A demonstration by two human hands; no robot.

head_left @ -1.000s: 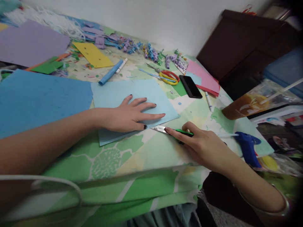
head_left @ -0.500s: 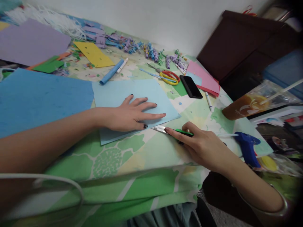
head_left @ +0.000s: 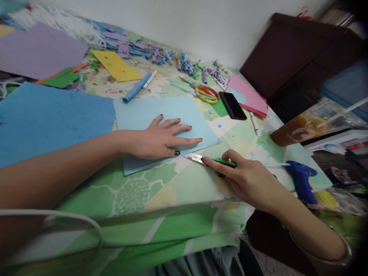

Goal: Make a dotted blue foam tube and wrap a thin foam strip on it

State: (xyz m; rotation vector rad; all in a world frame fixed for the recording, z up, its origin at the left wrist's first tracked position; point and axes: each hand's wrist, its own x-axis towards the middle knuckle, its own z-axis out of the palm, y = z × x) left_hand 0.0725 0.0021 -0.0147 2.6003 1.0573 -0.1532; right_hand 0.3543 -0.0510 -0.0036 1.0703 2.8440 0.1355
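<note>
My left hand (head_left: 155,142) lies flat with spread fingers on a light blue sheet of paper (head_left: 184,111). The sheet looks folded or doubled along its near edge. In my right hand (head_left: 244,176) is a utility knife (head_left: 195,157) with a green and black handle, the index finger stretched along it. Its silver blade end points left and touches or lies just under the sheet's near edge, close to my left thumb. A darker blue sheet (head_left: 57,119) lies to the left, partly under my left forearm.
Behind the sheet are a rolled blue paper (head_left: 137,87), scissors (head_left: 205,94) and a phone (head_left: 232,105). Several paper curls (head_left: 184,63) line the wall. On the right are a glue gun (head_left: 301,180) and a cup of drink (head_left: 299,128). A white cable (head_left: 71,216) crosses the lower left.
Both hands, the sheet and the knife keep nearly the same places. The whole view has shifted very slightly.
</note>
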